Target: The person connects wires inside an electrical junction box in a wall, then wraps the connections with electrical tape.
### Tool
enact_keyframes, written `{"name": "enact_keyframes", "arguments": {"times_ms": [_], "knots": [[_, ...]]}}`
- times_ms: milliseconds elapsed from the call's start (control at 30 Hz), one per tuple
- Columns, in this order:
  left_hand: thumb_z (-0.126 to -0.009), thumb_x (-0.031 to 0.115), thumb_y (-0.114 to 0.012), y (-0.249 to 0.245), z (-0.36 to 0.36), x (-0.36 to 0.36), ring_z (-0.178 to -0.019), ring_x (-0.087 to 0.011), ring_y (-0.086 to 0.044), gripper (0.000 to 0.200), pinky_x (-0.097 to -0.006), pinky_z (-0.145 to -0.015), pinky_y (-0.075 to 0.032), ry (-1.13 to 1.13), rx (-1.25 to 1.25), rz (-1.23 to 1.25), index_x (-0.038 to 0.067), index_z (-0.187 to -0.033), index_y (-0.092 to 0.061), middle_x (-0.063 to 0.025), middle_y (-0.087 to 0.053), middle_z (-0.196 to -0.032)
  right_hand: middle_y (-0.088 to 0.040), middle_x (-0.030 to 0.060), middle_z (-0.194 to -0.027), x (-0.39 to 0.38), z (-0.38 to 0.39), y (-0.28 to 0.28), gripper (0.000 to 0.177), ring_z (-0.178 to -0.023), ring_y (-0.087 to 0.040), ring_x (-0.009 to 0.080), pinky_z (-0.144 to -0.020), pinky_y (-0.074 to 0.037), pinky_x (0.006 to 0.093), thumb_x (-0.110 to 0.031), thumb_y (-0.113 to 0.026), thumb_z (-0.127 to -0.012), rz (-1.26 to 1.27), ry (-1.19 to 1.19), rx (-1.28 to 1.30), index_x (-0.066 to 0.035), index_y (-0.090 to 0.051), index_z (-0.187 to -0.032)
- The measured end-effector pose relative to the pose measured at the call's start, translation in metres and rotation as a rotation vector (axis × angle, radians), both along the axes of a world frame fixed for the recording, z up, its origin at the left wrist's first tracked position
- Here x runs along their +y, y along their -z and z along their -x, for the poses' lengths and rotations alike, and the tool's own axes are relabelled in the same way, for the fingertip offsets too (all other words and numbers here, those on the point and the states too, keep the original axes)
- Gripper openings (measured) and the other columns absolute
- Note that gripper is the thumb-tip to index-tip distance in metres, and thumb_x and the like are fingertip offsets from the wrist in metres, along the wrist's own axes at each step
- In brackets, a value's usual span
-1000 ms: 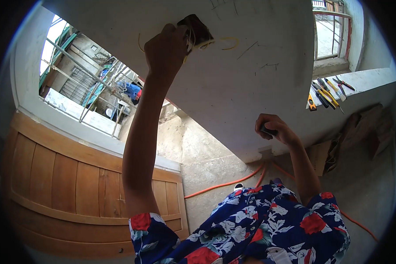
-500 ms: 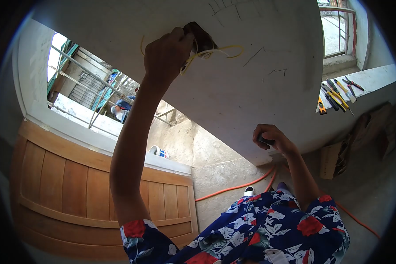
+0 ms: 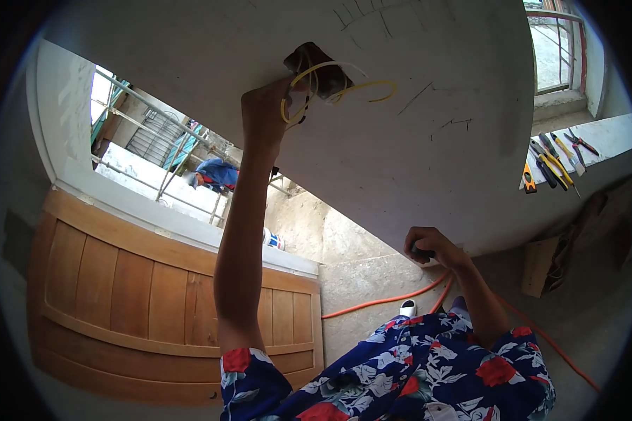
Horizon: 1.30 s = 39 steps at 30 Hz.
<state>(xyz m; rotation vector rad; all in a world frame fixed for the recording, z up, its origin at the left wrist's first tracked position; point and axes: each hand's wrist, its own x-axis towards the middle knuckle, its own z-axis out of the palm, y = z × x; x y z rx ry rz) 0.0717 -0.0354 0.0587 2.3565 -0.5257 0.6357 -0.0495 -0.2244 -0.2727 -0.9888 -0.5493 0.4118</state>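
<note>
My left hand (image 3: 265,112) is raised to the wall panel, its fingertips at the left edge of a rough rectangular hole (image 3: 309,57). Thin yellow and white wires (image 3: 376,85) loop out of this opening, and one yellow loop hangs across my fingertips, which are mostly hidden. Lower and to the right, my right hand (image 3: 432,245) is curled around a small dark object (image 3: 420,251); only its rounded end shows between the fingers. Pencil marks (image 3: 416,98) are drawn on the pale wall (image 3: 400,168) beside the hole.
Pliers, cutters and a yellow-handled screwdriver (image 3: 559,168) lie on a ledge at right, with an orange-and-black cutter (image 3: 529,179). A wooden door panel (image 3: 133,295) is at left. Orange cable (image 3: 379,303) crosses the floor. Outside, a person in blue (image 3: 216,173) is near scaffolding.
My left hand has shifted from in front of the hole to its left edge, uncovering more of the opening and wires. My right hand stays closed. The view has shifted slightly.
</note>
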Motion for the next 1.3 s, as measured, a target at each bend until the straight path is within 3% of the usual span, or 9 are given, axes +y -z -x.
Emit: {"name": "enact_keyframes", "arguments": {"times_ms": [67, 200, 267, 433, 667, 800, 933, 1067, 1300], "knots": [[-0.095, 0.022, -0.054, -0.005, -0.003, 0.011, -0.058, -0.0091, -0.051, 0.029, -0.0278, -0.057, -0.044, 0.158, 0.444, 0.288, 0.002, -0.099, -0.073, -0.0014, -0.061, -0.066, -0.052, 0.0021, -0.067, 0.001, 0.001, 0.003, 0.029, -0.053, -0.044, 0.0075, -0.046, -0.032, 0.023, -0.03, -0.05, -0.089, 0.012, -0.011, 0.004, -0.002, -0.058, -0.088], [-0.097, 0.022, -0.053, 0.01, 0.002, 0.009, -0.061, -0.0073, -0.052, 0.031, -0.0251, -0.058, -0.043, 0.191, 0.372, 0.268, -0.002, -0.102, -0.072, -0.0015, -0.063, -0.073, -0.049, 0.0009, -0.069, 0.0, 0.002, 0.009, 0.026, -0.053, -0.04, 0.0072, -0.047, -0.031, 0.0231, -0.028, -0.051, -0.089, -0.036, 0.013, 0.073, -0.003, -0.057, -0.092], [-0.098, 0.022, -0.053, 0.015, 0.006, 0.006, -0.062, -0.0063, -0.051, 0.031, -0.0235, -0.058, -0.042, 0.199, 0.146, 0.109, -0.002, -0.103, -0.071, -0.0016, -0.061, -0.074, -0.048, 0.0005, -0.071, -0.003, 0.001, 0.003, 0.025, -0.054, -0.039, 0.007, -0.048, -0.031, 0.0229, -0.027, -0.051, -0.088, -0.03, 0.028, 0.112, -0.003, -0.056, -0.094], [-0.098, 0.023, -0.052, 0.014, 0.005, 0.008, -0.062, -0.0077, -0.052, 0.031, -0.0256, -0.059, -0.043, 0.172, 0.154, 0.085, -0.002, -0.104, -0.072, -0.0021, -0.06, -0.069, -0.047, 0.0012, -0.082, -0.023, 0.001, -0.028, 0.03, -0.065, -0.042, 0.0082, -0.057, -0.035, 0.0243, -0.027, -0.056, -0.083, -0.001, 0.138, 0.002, -0.005, -0.05, -0.102], [-0.092, 0.019, -0.06, 0.011, 0.018, -0.003, -0.062, -0.005, -0.051, 0.027, -0.0234, -0.059, -0.04, -0.015, 0.036, -0.059, -0.005, -0.099, -0.071, -0.0015, -0.056, -0.064, -0.047, 0.0029, -0.086, -0.044, -0.002, -0.066, 0.026, -0.07, -0.042, 0.0092, -0.062, -0.034, 0.0246, -0.027, -0.056, -0.08, 0.059, 0.222, -0.158, -0.005, -0.051, -0.094], [-0.094, 0.02, -0.058, 0.018, 0.014, -0.001, -0.063, -0.0037, -0.05, 0.029, -0.0225, -0.059, -0.04, 0.084, 0.019, 0.059, -0.004, -0.102, -0.071, 0.0009, -0.054, -0.065, -0.049, 0.0041, -0.082, -0.076, -0.004, -0.156, 0.022, -0.067, -0.041, 0.0093, -0.06, -0.032, 0.0233, -0.022, -0.062, -0.085, -0.014, 0.756, -0.59, -0.003, -0.052, -0.092], [-0.095, 0.02, -0.057, 0.021, 0.012, 0.0, -0.06, -0.0032, -0.045, 0.029, -0.0213, -0.057, -0.038, 0.13, 0.071, 0.247, -0.004, -0.104, -0.071, 0.003, -0.053, -0.067, -0.058, 0.007, -0.082, -0.081, -0.024, -0.28, 0.008, -0.066, -0.053, 0.0141, -0.057, -0.042, 0.0278, 0.0, -0.062, -0.085, 0.346, 1.316, -1.364, 0.0, -0.063, -0.093], [-0.095, 0.019, -0.054, 0.019, 0.01, 0.004, -0.054, -0.0039, -0.04, 0.027, -0.024, -0.052, -0.036, 0.181, 0.103, 0.335, 0.0, -0.102, -0.072, 0.0039, -0.048, -0.058, -0.06, -0.0027, -0.083, -0.044, -0.084, -0.343, 0.015, -0.072, -0.057, 0.014, -0.064, -0.051, 0.0296, -0.015, -0.077, -0.073, 0.502, 1.343, -1.885, -0.01, -0.069, -0.085], [-0.095, 0.017, -0.051, 0.024, 0.002, 0.021, -0.057, -0.0057, -0.043, 0.029, -0.0261, -0.054, -0.037, 0.326, 0.131, 0.472, -0.002, -0.099, -0.072, 0.0014, -0.049, -0.062, -0.059, -0.0056, -0.087, 0.007, -0.126, -0.337, 0.027, -0.086, -0.058, 0.0111, -0.073, -0.056, 0.0266, -0.026, -0.079, -0.061, 0.995, 1.162, -2.053, -0.015, -0.069, -0.083]]}}
